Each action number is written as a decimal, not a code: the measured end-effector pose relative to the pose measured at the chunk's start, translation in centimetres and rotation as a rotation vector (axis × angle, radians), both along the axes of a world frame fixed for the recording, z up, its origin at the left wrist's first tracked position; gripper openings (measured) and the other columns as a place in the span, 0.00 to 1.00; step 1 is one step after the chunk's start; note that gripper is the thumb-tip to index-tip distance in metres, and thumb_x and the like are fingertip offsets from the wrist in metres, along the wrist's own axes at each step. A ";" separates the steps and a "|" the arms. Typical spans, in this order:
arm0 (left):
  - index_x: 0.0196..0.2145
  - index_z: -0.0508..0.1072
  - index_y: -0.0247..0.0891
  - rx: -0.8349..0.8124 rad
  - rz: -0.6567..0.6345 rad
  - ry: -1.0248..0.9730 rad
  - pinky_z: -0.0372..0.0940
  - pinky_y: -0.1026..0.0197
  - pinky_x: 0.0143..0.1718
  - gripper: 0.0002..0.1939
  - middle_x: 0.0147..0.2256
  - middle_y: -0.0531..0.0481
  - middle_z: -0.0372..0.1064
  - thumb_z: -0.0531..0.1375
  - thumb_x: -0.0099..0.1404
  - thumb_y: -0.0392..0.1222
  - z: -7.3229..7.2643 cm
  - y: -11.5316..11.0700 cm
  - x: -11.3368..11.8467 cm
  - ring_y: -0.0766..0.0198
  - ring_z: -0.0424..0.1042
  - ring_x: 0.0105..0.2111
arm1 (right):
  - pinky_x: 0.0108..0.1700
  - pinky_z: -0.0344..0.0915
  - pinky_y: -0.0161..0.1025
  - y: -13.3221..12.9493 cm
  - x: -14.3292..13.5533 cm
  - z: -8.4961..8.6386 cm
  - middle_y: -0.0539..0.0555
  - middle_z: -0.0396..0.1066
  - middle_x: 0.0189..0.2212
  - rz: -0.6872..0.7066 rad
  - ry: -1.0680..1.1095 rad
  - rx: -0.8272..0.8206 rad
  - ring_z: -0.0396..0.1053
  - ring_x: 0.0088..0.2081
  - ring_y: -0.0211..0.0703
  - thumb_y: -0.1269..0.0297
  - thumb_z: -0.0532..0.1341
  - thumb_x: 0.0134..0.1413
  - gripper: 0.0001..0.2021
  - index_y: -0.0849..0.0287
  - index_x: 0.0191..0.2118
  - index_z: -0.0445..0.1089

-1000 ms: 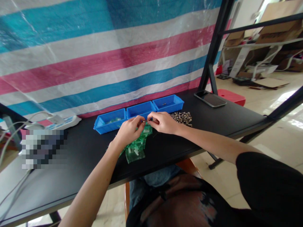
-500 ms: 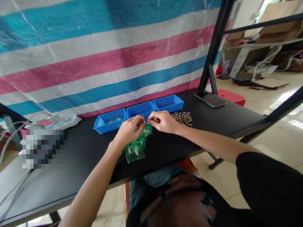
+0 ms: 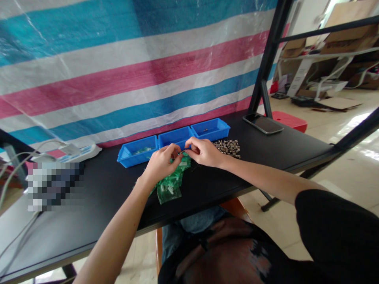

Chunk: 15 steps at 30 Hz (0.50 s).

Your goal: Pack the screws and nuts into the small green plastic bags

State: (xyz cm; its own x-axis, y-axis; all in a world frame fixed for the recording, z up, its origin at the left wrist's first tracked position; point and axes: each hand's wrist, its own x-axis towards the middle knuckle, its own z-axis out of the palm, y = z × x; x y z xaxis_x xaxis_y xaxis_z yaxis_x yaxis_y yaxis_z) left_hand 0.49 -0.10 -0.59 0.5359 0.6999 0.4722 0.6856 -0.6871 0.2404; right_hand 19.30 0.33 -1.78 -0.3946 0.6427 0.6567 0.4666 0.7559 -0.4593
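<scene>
My left hand (image 3: 164, 161) and my right hand (image 3: 204, 152) meet fingertip to fingertip, both closed in a pinch on a small metal part (image 3: 182, 151) between them. It is too small to make out in detail. Under and in front of my left hand lie green plastic bags (image 3: 170, 185) with small pale pieces. A pile of small metal parts (image 3: 229, 148) sits just beyond my right wrist. Behind the hands stand three blue trays: the left one (image 3: 138, 151) holds some clear pieces, the middle one (image 3: 177, 137) is partly hidden, the right one (image 3: 211, 129) holds a small metal piece.
A phone (image 3: 263, 123) lies on the black table (image 3: 269, 152) at the right, beside a black frame post (image 3: 268, 63). A white power strip (image 3: 79, 153) with cables and a blurred-out object (image 3: 55, 185) are at the left. A striped sheet (image 3: 142, 71) hangs behind.
Both hands stay nearly in place. The fingertips have shifted very slightly around the small metal part, which shows less now.
</scene>
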 end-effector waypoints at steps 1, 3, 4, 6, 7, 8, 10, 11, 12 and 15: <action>0.35 0.64 0.39 0.002 -0.002 0.000 0.62 0.64 0.30 0.05 0.27 0.53 0.68 0.54 0.61 0.41 0.0 0.0 0.0 0.65 0.69 0.28 | 0.25 0.48 0.30 0.0 0.0 0.0 0.41 0.50 0.16 0.009 -0.006 -0.004 0.52 0.18 0.30 0.72 0.58 0.50 0.04 0.60 0.33 0.61; 0.35 0.64 0.39 0.010 -0.010 0.000 0.62 0.64 0.30 0.05 0.27 0.53 0.67 0.55 0.60 0.40 -0.1 0.0 0.0 0.65 0.68 0.27 | 0.24 0.48 0.30 0.1 0.0 -0.1 0.41 0.50 0.17 0.027 -0.018 -0.016 0.52 0.19 0.30 0.72 0.57 0.51 0.05 0.59 0.34 0.59; 0.34 0.64 0.39 0.015 -0.016 0.001 0.62 0.64 0.30 0.04 0.26 0.53 0.67 0.55 0.60 0.40 -0.1 0.0 0.0 0.65 0.68 0.27 | 0.24 0.48 0.30 0.1 0.0 -0.2 0.41 0.50 0.17 0.035 -0.023 -0.022 0.53 0.19 0.30 0.73 0.57 0.50 0.06 0.59 0.34 0.58; 0.33 0.64 0.39 0.026 -0.025 0.005 0.62 0.65 0.30 0.04 0.26 0.54 0.66 0.55 0.60 0.40 -0.1 0.0 0.0 0.65 0.68 0.27 | 0.24 0.48 0.30 0.2 0.0 -0.3 0.40 0.51 0.17 0.045 -0.032 -0.029 0.53 0.19 0.31 0.73 0.57 0.50 0.07 0.58 0.34 0.57; 0.33 0.64 0.39 0.029 -0.027 0.007 0.62 0.65 0.31 0.04 0.26 0.54 0.66 0.55 0.60 0.40 -0.1 0.0 0.1 0.65 0.68 0.27 | 0.24 0.48 0.30 0.2 0.0 -0.3 0.40 0.51 0.17 0.046 -0.037 -0.029 0.53 0.19 0.31 0.73 0.56 0.50 0.07 0.58 0.34 0.57; 0.33 0.64 0.39 0.030 -0.028 0.010 0.62 0.65 0.31 0.04 0.26 0.54 0.66 0.55 0.60 0.41 -0.1 0.0 0.1 0.66 0.68 0.27 | 0.25 0.47 0.30 0.1 0.0 -0.3 0.40 0.51 0.17 0.046 -0.042 -0.029 0.53 0.19 0.31 0.73 0.56 0.51 0.06 0.58 0.34 0.57; 0.32 0.64 0.39 0.029 -0.025 0.012 0.62 0.65 0.31 0.04 0.26 0.54 0.66 0.55 0.60 0.41 -0.1 0.0 0.1 0.66 0.68 0.27 | 0.25 0.47 0.30 0.1 -0.1 -0.3 0.41 0.51 0.16 0.045 -0.051 -0.030 0.53 0.19 0.31 0.73 0.56 0.51 0.06 0.58 0.33 0.57; 0.32 0.64 0.39 0.030 -0.023 0.014 0.62 0.65 0.31 0.04 0.26 0.54 0.66 0.55 0.60 0.41 -0.1 0.0 0.1 0.66 0.68 0.27 | 0.25 0.47 0.30 0.0 -0.1 -0.3 0.41 0.51 0.16 0.046 -0.054 -0.030 0.53 0.19 0.31 0.73 0.56 0.51 0.06 0.59 0.32 0.57; 0.32 0.64 0.38 0.032 -0.022 0.015 0.62 0.65 0.31 0.05 0.26 0.54 0.66 0.55 0.60 0.41 -0.1 0.0 0.1 0.66 0.68 0.27 | 0.25 0.47 0.30 0.0 -0.1 -0.2 0.41 0.52 0.17 0.047 -0.057 -0.031 0.53 0.19 0.31 0.73 0.57 0.51 0.06 0.59 0.32 0.57; 0.33 0.65 0.38 0.039 -0.024 0.018 0.62 0.65 0.31 0.05 0.26 0.54 0.66 0.55 0.60 0.41 -0.2 0.0 0.1 0.66 0.68 0.27 | 0.25 0.47 0.30 0.0 -0.1 -0.2 0.41 0.52 0.17 0.049 -0.074 -0.034 0.53 0.19 0.30 0.73 0.57 0.51 0.06 0.59 0.32 0.57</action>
State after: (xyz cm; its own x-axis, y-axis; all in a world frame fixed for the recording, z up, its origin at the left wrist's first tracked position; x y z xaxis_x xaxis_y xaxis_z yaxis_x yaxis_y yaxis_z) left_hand 0.59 -0.13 -0.76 0.5605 0.6680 0.4895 0.6730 -0.7119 0.2007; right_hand 19.23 0.35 -2.00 -0.4729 0.6423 0.6031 0.4626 0.7636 -0.4505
